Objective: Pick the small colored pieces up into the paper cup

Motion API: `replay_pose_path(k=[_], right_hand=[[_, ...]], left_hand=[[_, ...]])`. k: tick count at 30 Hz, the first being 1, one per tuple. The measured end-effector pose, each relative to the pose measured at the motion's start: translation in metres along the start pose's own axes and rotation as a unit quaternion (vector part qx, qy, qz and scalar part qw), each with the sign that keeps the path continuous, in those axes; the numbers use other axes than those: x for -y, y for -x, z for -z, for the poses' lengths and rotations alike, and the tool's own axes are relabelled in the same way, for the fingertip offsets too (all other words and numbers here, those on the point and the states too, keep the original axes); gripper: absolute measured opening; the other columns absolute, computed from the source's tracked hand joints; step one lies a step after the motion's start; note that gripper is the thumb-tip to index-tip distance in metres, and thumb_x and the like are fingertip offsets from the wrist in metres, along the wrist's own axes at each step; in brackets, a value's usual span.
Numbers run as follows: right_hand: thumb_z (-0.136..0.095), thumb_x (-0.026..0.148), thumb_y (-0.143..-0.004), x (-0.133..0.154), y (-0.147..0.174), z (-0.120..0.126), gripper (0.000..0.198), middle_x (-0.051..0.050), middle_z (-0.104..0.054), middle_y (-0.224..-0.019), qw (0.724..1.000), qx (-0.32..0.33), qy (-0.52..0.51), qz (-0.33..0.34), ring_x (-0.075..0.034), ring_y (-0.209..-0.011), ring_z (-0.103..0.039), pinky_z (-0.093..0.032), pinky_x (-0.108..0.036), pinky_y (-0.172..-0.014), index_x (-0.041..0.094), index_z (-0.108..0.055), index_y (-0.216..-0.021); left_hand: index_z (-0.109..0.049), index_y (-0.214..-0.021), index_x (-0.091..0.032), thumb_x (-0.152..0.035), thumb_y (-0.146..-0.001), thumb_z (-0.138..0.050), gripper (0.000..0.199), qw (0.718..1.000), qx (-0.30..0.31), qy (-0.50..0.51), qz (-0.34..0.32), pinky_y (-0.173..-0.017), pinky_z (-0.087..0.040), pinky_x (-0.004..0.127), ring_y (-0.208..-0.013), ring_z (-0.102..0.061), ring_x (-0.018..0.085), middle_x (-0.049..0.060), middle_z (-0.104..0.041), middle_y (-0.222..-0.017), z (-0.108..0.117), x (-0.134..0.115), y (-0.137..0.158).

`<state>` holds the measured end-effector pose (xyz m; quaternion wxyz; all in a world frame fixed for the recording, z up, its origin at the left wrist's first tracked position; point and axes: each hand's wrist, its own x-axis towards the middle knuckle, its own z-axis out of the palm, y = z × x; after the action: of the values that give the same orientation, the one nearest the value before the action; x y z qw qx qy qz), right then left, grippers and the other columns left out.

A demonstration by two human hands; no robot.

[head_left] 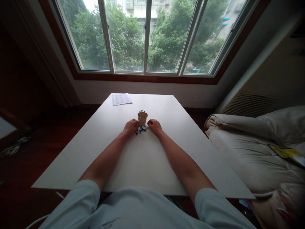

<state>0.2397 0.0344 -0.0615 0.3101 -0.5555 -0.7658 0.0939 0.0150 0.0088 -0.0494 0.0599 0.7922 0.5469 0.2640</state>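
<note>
A big white surface (pixel 143 165) stood in the middle of the room, wide at the near end and narrower far away. Past it was a wide window (pixel 146 38) with green trees outside. On the right was a soft, pale seat (pixel 234 156) with creases in its cover. A few sheets of paper (pixel 121 99) lay flat near the far left corner of the surface.

The left hand (pixel 131 126) rested low on the surface, just to the left of the cup. Its fingers were curled in, but you could not tell if they pinched anything. The right hand (pixel 155 125) was just to the right of the cup. Its fingers were bent too, with the tips close together, and you could not tell if a bit was between them.

The brown cup (pixel 142 119) stood upright between the two hands, with its open top up. Something thin and dark (pixel 141 111) showed behind its rim. Tiny bits (pixel 142 129), some blue and some dark, lay scattered in front of the cup.
</note>
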Motion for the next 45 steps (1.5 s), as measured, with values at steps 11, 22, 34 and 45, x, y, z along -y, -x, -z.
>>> replay_pose_path(k=[11, 22, 34, 45], right_hand=[[-0.056, 0.020, -0.084, -0.015, -0.006, 0.007, 0.021, -0.004, -0.074, -0.093, 0.996, 0.005, 0.020, -0.087, -0.018, -0.088, -0.065, -0.047, -0.027, -0.080, 0.022, -0.076, -0.089], [-0.055, 0.022, -0.084, -0.007, -0.002, 0.009, 0.021, 0.001, -0.073, -0.074, 0.997, 0.028, -0.051, -0.055, -0.016, -0.076, -0.066, -0.047, -0.025, -0.076, 0.024, -0.075, -0.090], [-0.050, 0.023, -0.083, -0.020, -0.006, 0.007, 0.026, 0.000, -0.072, -0.076, 0.985, -0.042, -0.117, -0.120, -0.017, -0.078, -0.066, -0.049, -0.025, -0.073, 0.023, -0.075, -0.093], [-0.056, 0.024, -0.084, -0.014, -0.003, 0.004, 0.023, 0.001, -0.072, -0.078, 0.996, 0.009, -0.042, -0.080, -0.016, -0.076, -0.064, -0.045, -0.024, -0.072, 0.025, -0.077, -0.093]], left_hand=[[-0.074, -0.101, -0.024, -0.025, -0.093, -0.056, 0.020, 1.000, -0.005, 0.020, 0.014, -0.078, -0.047, 0.027, -0.080, -0.061, 0.014, 0.004, -0.065, -0.101, 0.001, 0.001, 0.000], [-0.073, -0.102, -0.024, -0.025, -0.093, -0.056, 0.020, 0.999, -0.002, 0.025, 0.022, -0.077, -0.048, 0.028, -0.083, -0.061, 0.015, 0.005, -0.065, -0.102, 0.001, 0.000, 0.001], [-0.072, -0.101, -0.025, -0.020, -0.095, -0.048, 0.025, 0.999, -0.006, 0.025, 0.037, -0.079, -0.049, 0.030, -0.088, -0.062, 0.017, 0.006, -0.060, -0.106, -0.002, 0.004, 0.000], [-0.075, -0.100, -0.026, -0.025, -0.092, -0.055, 0.022, 0.999, 0.031, -0.018, 0.024, -0.076, -0.046, 0.028, -0.086, -0.061, 0.018, 0.005, -0.062, -0.100, -0.001, 0.002, 0.001]])
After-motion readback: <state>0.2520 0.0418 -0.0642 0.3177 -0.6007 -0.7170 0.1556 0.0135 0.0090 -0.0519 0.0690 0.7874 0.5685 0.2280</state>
